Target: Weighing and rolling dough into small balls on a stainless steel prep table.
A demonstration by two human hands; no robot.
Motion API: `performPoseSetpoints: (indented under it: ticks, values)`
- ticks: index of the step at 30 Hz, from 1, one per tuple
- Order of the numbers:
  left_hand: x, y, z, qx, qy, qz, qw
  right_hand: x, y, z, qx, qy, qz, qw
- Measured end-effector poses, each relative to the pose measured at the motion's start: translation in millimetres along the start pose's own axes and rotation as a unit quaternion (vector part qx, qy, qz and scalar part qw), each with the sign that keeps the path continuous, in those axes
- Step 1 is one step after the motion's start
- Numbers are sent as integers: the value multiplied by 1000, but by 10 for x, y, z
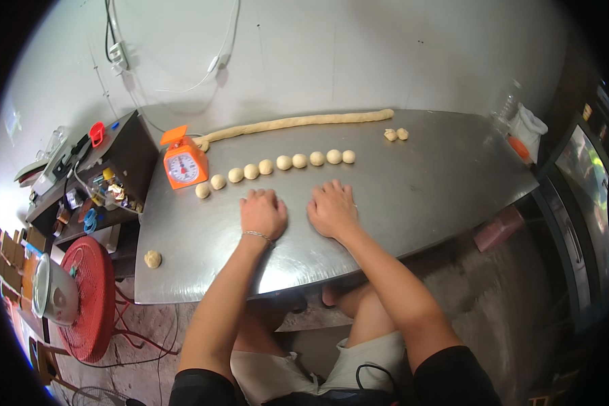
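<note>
My left hand, with a chain bracelet at the wrist, rests palm down on the metal table, its fingers curled. To its right, my right hand is cupped low over the same surface; whether dough lies under either palm is hidden. Beyond both hands runs a row of several round dough balls. Behind the row lies a long dough rope, its left end near an orange dial kitchen scale. Two small dough pieces sit at the back right. A single dough lump is near the front left corner.
A dark shelf unit with odds and ends adjoins the table's left side. A red round stool bears a pot at the lower left. A white plastic bag stands at the far right end, by the wall.
</note>
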State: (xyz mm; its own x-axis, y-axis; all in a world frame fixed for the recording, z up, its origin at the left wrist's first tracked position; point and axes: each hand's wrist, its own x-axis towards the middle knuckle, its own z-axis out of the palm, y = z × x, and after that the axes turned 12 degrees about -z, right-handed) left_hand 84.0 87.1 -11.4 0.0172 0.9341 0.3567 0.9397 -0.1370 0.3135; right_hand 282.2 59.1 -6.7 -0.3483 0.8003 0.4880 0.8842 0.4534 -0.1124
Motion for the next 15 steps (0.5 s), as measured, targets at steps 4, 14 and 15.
performPoseSetpoints:
  ticks: [4,14,15]
  values:
    - [208,-309,-1,23,-8,-78,997,108,263,-2,-10,-15,40,999]
    - [-376,-1108,-493,162,-20,-76,984,-635,652,-412,-51,5,36,998]
    - [-501,-1120,-518,162,-20,-74,984,-749,624,-430,-52,6,38,998]
